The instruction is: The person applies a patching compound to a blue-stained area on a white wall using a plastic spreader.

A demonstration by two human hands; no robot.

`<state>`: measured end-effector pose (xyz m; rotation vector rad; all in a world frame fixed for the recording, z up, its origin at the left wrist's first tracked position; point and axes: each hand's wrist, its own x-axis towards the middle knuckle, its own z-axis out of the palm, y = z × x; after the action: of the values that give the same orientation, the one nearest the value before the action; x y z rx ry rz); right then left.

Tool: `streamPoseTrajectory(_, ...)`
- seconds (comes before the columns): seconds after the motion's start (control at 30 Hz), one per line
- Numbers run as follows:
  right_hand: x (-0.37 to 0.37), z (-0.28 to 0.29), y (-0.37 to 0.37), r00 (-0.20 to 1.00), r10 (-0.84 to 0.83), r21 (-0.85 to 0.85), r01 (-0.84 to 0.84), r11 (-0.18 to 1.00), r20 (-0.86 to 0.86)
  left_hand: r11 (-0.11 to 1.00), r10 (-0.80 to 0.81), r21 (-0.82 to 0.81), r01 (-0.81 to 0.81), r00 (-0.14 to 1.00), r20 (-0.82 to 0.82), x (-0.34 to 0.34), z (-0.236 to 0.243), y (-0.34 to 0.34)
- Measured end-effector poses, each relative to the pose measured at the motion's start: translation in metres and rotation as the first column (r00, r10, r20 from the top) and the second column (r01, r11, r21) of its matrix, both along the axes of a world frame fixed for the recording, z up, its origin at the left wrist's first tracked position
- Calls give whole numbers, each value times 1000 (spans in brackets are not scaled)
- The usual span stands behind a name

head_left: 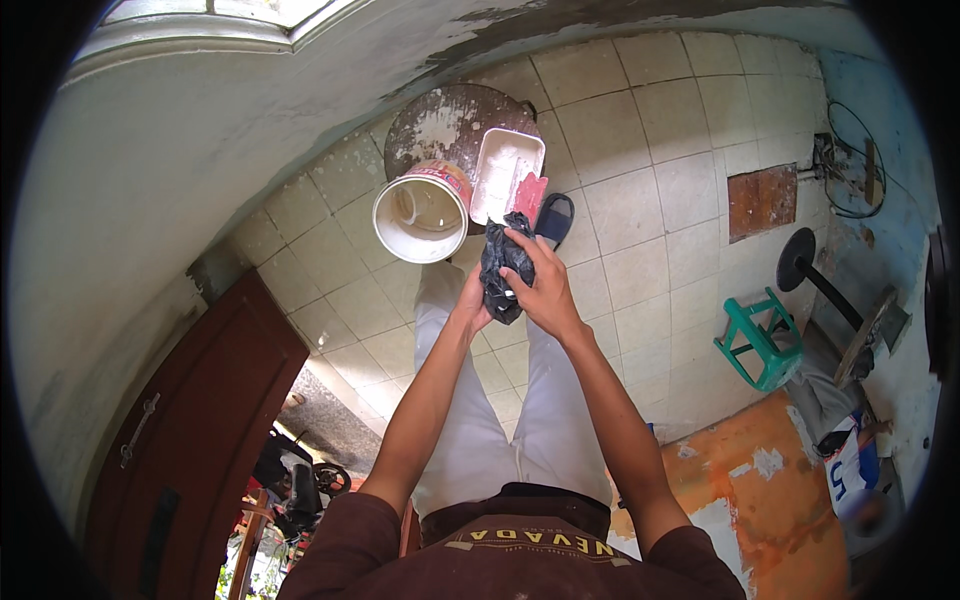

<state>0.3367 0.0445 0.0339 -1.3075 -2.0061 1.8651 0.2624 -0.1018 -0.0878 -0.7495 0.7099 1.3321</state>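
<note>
Between my two hands, in front of my legs, is a crumpled black plastic bag [496, 270]. My left hand [474, 298] supports it from the left side, fingers mostly hidden behind it. From the right, my right hand [544, 287] grips its upper part with bent fingers. What the bag contains, if anything, is hidden. Just beyond stands a white bucket [388, 222], tilted in view so its inside shows. Beside it a white paint tray [487, 180] with a red scraper-like piece [528, 196] rests on a round, paint-spotted table [400, 145].
A dark sandal [556, 222] shows right of the tray. Off to the right are a green plastic stool [762, 345] and a black round-based stand [797, 262]. A brown door [200, 430] stands at left, with a motorcycle [300, 490] past it. A plastered wall [240, 120] runs along the far left.
</note>
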Motion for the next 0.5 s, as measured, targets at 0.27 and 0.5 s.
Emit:
streamPoseTrajectory(0.27, -3, 1, -1, 1000, 18, -20, -18, 1000, 11, 1000, 12, 0, -12, 1000, 0, 2, 2, -4)
streamPoseTrajectory(0.5, -3, 0, -3, 1000, 24, -29, -24, 999, -5, 999, 13, -31, -14, 1000, -12, 1, 7, -6)
